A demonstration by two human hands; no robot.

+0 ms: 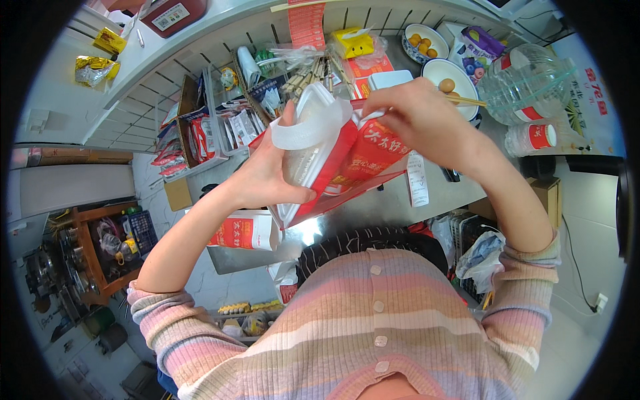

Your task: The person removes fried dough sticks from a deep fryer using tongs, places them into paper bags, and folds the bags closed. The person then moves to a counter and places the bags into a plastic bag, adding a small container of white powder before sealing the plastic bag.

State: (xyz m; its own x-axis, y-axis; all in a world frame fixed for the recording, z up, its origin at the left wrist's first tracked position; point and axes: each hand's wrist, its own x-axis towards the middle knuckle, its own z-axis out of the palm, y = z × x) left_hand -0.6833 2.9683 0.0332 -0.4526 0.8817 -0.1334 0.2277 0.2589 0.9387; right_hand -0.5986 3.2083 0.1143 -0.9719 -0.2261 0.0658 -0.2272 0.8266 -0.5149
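My left hand (265, 170) grips a white lidded takeaway container (304, 165) together with the side of a red carrier bag (332, 167); its thumb presses on the red side. A white strap or handle (312, 132) loops over the container. My right hand (420, 122) pinches white material at the top of a red printed packet or pouch (375, 150), which stands beside the container, within the bag. The bag tilts above the steel counter (365, 212). A printed paper slip (417, 179) lies to the right of the bag.
Boxes of sachets (200, 135) stand at the back left. Wrapped chopsticks (310, 75), a yellow tissue pack (353, 42), a bowl of eggs (465, 75) with chopsticks across it and a bowl of round orange items (425, 40) are behind. Clear plastic cups (520, 95) stand right. A red-and-white paper bag (245, 230) is near the front edge.
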